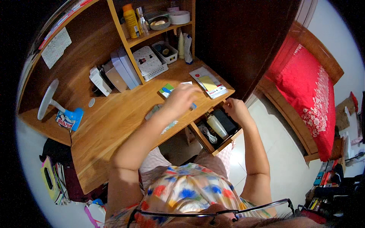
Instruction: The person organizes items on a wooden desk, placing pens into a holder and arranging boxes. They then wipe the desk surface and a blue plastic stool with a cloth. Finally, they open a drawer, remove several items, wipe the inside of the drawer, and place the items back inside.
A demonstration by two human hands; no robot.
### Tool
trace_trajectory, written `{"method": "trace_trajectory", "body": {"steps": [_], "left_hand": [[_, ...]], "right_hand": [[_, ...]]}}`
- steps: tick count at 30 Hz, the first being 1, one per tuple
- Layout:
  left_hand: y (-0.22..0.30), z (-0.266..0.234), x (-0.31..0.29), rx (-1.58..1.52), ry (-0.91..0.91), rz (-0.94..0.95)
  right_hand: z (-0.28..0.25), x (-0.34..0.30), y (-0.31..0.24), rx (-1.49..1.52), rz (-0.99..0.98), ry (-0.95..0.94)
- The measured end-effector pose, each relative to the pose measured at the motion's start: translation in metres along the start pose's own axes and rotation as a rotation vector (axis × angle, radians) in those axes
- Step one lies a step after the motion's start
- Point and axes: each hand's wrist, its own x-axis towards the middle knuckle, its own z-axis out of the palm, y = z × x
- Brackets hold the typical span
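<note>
My left hand (181, 100) hovers over the desk (110, 129), its fingers smeared by motion. Close to it lie a green packet (167, 89) and a blue item (194, 106), partly hidden by the hand. Below the wrist, a small clear bag (169, 127) rests near the desk's front edge. At the pulled-out drawer (202, 139), my right hand (235, 111) is at the far right corner with curled fingers; what they pinch is hidden. Inside the drawer are a cream-coloured bottle (217, 126), a coiled white cable (208, 134) and a black box-like item (223, 121).
A flat white package with a yellow piece (208, 83) lies by the desk's right corner. Shelves hold a yellow bottle (131, 21) and white baskets (156, 71). A blue-and-white lamp (74, 116) stands left. A bed with a red cover (304, 91) is at right.
</note>
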Motion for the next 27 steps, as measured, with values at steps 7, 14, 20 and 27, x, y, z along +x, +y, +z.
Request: {"method": "trace_trajectory", "body": {"steps": [7,14,20,27], "left_hand": [[0.032,0.109,-0.014,0.188,-0.442,0.316],[-0.001,0.172,-0.012,0.449,-0.518,0.385],[-0.003,0.19,-0.017,0.579,-0.567,0.432],[-0.003,0.186,-0.019,0.496,-0.59,0.332]], "right_hand": [[0.044,-0.028,0.06,-0.33,-0.008,-0.242],[0.063,-0.007,0.08,-0.334,-0.238,-0.352],[0.076,0.022,0.084,-0.487,-0.151,-0.598],[0.071,0.036,0.065,-0.498,-0.09,-0.713]]}}
